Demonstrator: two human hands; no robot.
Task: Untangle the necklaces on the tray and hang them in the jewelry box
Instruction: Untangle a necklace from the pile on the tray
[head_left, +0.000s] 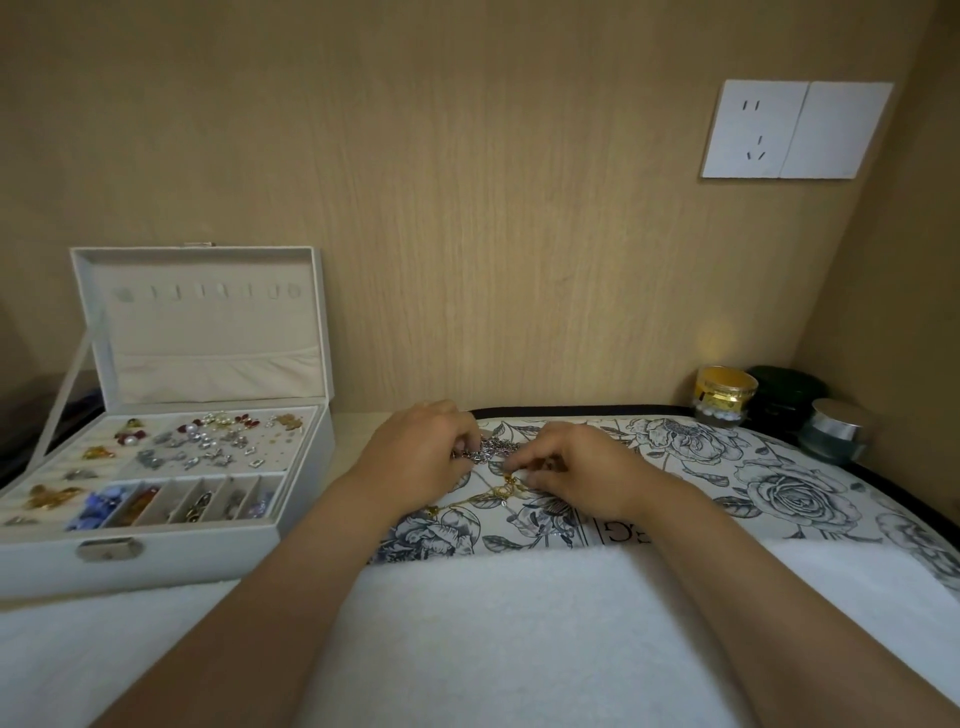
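**Tangled necklaces (491, 457) on the floral tray (779, 488), jewelry box (208, 556) open off to the left.**
Here's the silver chain (485, 449), bunched up at the tray's far left and pinched in the curled fingers of the left hand (421, 452). Touching it on the near side, a thin gold chain (498, 491) is pinched by the right hand (576, 467) and trails left across the rose print. The white box stands beside the tray, lid upright, a row of hooks (208, 292) across its lining, base compartments full of small jewelry.
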